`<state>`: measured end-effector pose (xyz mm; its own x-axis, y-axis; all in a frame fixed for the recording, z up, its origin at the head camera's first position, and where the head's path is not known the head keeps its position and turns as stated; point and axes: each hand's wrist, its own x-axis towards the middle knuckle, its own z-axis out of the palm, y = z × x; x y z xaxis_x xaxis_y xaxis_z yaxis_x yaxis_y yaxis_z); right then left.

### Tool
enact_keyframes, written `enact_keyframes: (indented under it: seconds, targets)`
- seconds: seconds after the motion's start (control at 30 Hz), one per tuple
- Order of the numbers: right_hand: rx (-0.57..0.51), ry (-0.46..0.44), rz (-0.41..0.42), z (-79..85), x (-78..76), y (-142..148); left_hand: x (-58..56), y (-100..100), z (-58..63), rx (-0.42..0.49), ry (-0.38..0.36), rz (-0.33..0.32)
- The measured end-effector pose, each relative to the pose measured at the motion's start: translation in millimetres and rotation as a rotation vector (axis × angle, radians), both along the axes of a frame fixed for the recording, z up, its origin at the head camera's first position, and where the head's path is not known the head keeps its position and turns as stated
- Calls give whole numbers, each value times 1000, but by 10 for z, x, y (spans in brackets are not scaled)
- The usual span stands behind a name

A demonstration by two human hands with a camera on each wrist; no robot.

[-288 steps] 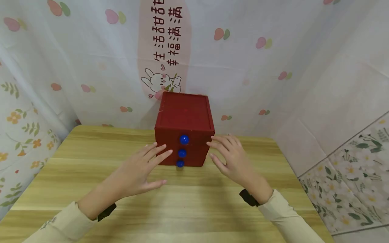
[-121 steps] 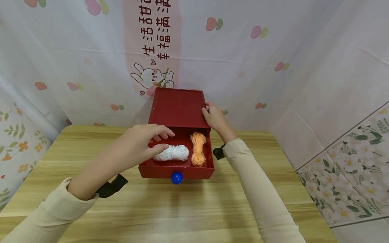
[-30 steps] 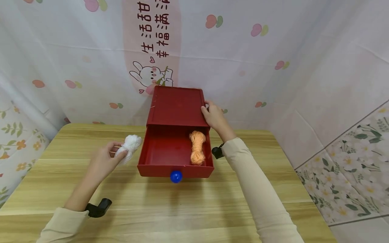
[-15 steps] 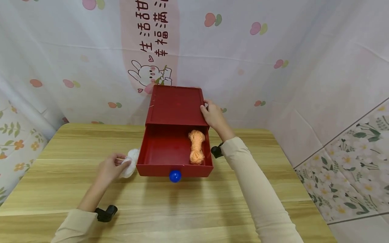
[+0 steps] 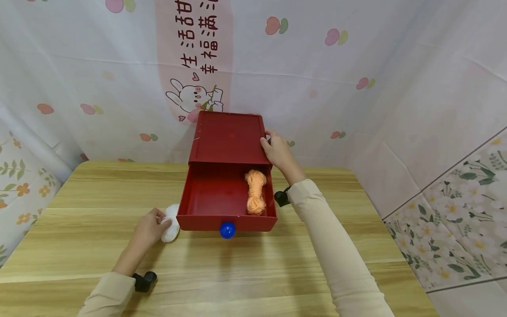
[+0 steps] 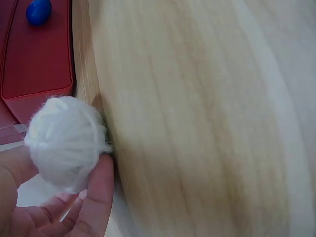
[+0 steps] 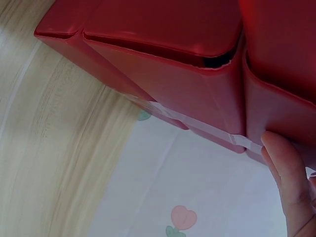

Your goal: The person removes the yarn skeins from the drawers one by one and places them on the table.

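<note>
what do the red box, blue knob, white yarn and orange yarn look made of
Red box: probably plastic, satin; thin rims and soft highlights suggest it.
Blue knob: glossy, likely plastic, from its bright highlight; painted wood is possible.
White yarn: soft, matte fibre, shown by fuzzy wound strands; wool, cotton or acrylic stays open.
Orange yarn: matte too, with visible looped strands; exact fibre unclear.

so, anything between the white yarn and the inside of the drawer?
Yes, the left wall of the drawer: the white yarn, in the left hand's fingers, is just outside it. From above, nothing visible blocks the drawer's left part; the orange yarn lies along its right side.
</note>
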<state>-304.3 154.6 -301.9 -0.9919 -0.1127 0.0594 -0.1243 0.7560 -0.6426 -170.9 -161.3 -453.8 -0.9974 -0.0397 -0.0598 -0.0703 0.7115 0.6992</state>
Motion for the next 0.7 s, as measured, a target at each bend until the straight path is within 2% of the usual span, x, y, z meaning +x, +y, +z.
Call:
enact_keyframes:
  seconds: [0.37, 0.6, 0.7]
  targets:
    - [15, 9, -3, -10, -7, 3, -2, 2, 29, 89, -67, -3]
    - [14, 8, 1, 0, 3, 1, 8, -52, 128, 121, -115, -34]
    - [9, 10, 3, 1, 3, 0, 15, -90, 194, 90, -123, -48]
